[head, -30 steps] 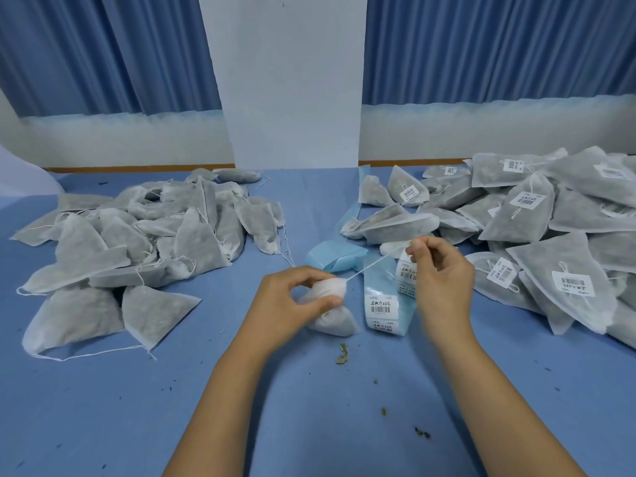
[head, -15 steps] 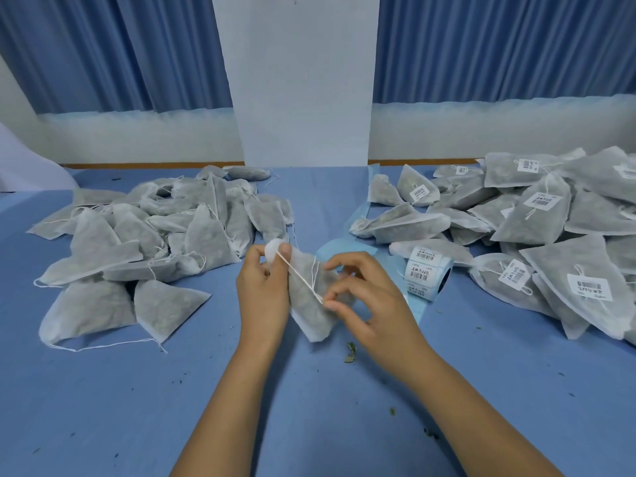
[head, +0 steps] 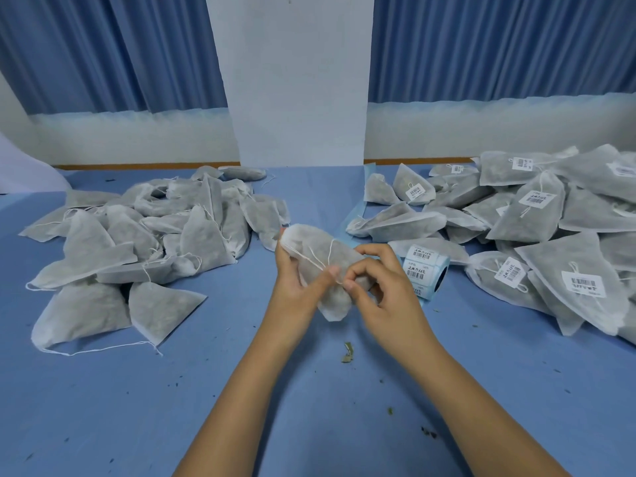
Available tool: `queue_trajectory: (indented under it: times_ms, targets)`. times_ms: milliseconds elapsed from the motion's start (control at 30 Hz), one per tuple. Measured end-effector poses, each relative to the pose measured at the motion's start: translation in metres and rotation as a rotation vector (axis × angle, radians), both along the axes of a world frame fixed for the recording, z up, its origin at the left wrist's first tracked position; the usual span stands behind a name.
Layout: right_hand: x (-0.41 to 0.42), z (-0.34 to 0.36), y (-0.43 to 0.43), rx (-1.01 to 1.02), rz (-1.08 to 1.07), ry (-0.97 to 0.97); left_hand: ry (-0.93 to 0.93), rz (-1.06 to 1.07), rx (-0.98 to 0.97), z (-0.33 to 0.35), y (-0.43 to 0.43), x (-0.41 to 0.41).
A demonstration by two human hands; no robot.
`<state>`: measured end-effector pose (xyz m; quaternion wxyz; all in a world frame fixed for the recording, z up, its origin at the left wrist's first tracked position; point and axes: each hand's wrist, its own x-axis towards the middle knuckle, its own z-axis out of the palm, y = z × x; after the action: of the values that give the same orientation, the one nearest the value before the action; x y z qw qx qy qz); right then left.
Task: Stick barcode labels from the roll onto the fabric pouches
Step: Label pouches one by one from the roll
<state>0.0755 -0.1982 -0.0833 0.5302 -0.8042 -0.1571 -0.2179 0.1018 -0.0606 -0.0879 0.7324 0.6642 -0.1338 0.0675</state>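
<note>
The heap of unlabelled pouches (head: 192, 235) lies at nine o'clock from the work, strings trailing onto the blue desk (head: 172, 390). At the middle, raised off the desk, the left hand (head: 294, 290) grips one fabric pouch (head: 311, 241), fingers wrapped behind it and thumb pressed on its front. The right hand (head: 389, 294) pinches the white drawstring (head: 304, 256) between thumb and forefinger, just beside the left thumb. No label shows on this pouch's visible face. Just beside the right hand, at three o'clock, the barcode label roll (head: 425, 268) stands on the desk. The heap of labelled pouches (head: 537, 215) spreads from one to three o'clock.

The step in hand looks like tidying or securing the drawstring, ahead of labelling. The next move likely calls for the right hand to let the string go, reach to the roll, peel one label and press it flat on the pouch.
</note>
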Motion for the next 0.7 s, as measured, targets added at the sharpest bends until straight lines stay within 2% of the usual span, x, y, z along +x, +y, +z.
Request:
queue_trajectory:
  times_ms: [167, 267, 333, 400, 433, 500, 600, 700]
  targets:
    - [-0.002, 0.009, -0.003, -0.084, 0.064, -0.003, -0.05, 0.236, 0.067, -0.002, -0.003, 0.003]
    - [0.004, 0.02, -0.032, -0.114, -0.209, 0.028, -0.185, 0.443, 0.227, 0.0, 0.0, 0.007]
    - [0.005, 0.024, -0.057, -0.148, -0.35, 0.27, -0.347, 0.534, 0.389, 0.004, -0.003, 0.01]
    - [0.002, 0.022, -0.07, -0.266, -0.272, 0.592, -0.417, 0.576, 0.54, 0.007, -0.012, 0.011]
    - [0.001, 0.019, -0.071, -0.331, -0.189, 0.684, -0.422, 0.561, 0.587, 0.008, -0.017, 0.012]
    - [0.0, 0.015, -0.067, -0.372, -0.086, 0.698, -0.444, 0.454, 0.598, 0.004, -0.026, 0.016]
    - [0.004, 0.011, -0.061, -0.289, -0.08, 0.611, -0.491, 0.283, 0.501, -0.005, -0.03, 0.019]
    - [0.002, 0.012, -0.053, -0.127, -0.058, 0.508, -0.595, 0.187, 0.5, -0.011, -0.026, 0.016]
